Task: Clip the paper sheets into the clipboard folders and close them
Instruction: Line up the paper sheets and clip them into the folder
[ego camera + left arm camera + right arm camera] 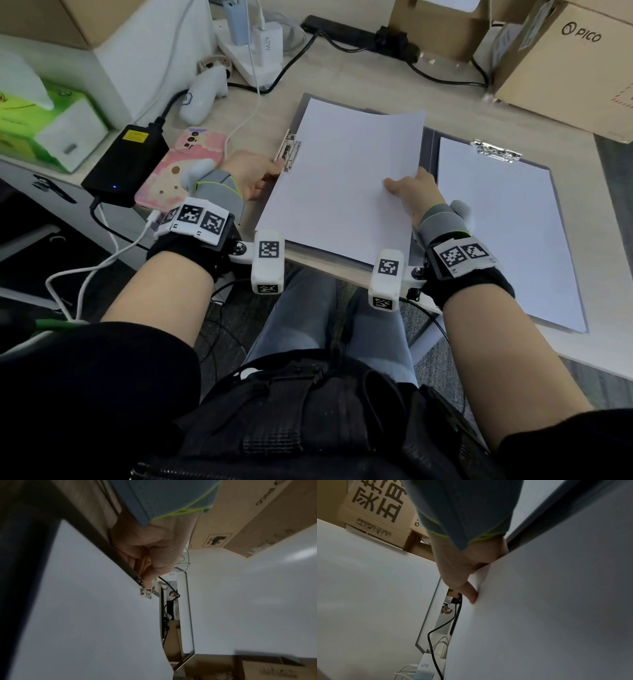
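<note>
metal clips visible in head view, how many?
2. One clip sits at the left edge of the near board, pinched by the left hand. The other clip tops the right clipboard, holding paper. None hidden that I can tell.

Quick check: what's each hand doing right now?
Left hand: fingers pinching the metal clip.
Right hand: gripping the paper sheet by its edge.

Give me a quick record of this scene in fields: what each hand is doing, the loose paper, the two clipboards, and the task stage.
left hand: pinches the metal clip of the left clipboard
right hand: holds the paper stack at its right edge, thumb on top
paper stack: lies over the left clipboard, far edge curling up
right clipboard: sheet already under its clip
stage: left stack not yet clipped, folders open
</note>
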Tool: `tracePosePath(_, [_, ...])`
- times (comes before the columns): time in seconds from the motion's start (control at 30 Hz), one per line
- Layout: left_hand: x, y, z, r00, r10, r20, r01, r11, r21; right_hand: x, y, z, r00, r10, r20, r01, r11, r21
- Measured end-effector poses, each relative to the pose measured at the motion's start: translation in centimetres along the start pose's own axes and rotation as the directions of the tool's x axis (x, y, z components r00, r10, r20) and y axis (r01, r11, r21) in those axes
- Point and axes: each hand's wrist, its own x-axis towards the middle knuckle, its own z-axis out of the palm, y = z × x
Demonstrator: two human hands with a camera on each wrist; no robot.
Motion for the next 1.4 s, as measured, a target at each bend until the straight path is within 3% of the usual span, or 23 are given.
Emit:
tracePosePath(0.33, [0.8,-0.9,0.3,0.996,0.067,-0.055,-0.065,0.997,0.028,-0.2,0.2,0.1,0.994,-0.019,-0.109,0.021,1.000,0.011])
tracePosePath(0.47, [-1.2,-0.9,0.3,0.998,0.066,-0.008,-0.066,0.996,-0.057,-0.4,0.2,-0.5,0.976,-0.104,-0.191,0.066,0.979,-0.192])
tracePosePath(0.57, [-2.2,-1.1,0.0,0.994,0.109,0.015,-0.107,0.990,-0.088,-1.1,0.1,-0.7,0.978,-0.137,-0.156,0.078,0.940,-0.331])
tracePosePath(0.7, [-4.5,-0.1,0.3,0.964,0.261,0.057,-0.247,0.951,-0.187,-3.0,-0.1,-0.5,0.995,-0.100,-0.002,0.089,0.896,-0.435])
tracePosePath(0.93, [-9.7,4.0,2.8,0.876,0.460,0.148,-0.407,0.868,-0.284,-6.7,-0.6,-2.0,0.969,-0.175,0.174,0.206,0.963,-0.176])
tracePosePath(1.13, [-13.6,7.1,8.6,0.778,0.576,0.249,-0.483,0.803,-0.347,-9.5,-1.4,-4.6,0.936,-0.245,0.252,0.224,0.968,0.109])
tracePosePath(1.27, [-15.0,8.0,12.4,0.680,0.632,0.372,-0.578,0.774,-0.258,-11.0,-2.3,-7.0,0.903,-0.389,0.180,0.320,0.892,0.319])
tracePosePath(1.4, [-15.8,7.9,16.9,0.612,0.635,0.472,-0.648,0.744,-0.163,-12.7,-1.8,-10.8,0.876,-0.482,0.030,0.381,0.729,0.568])
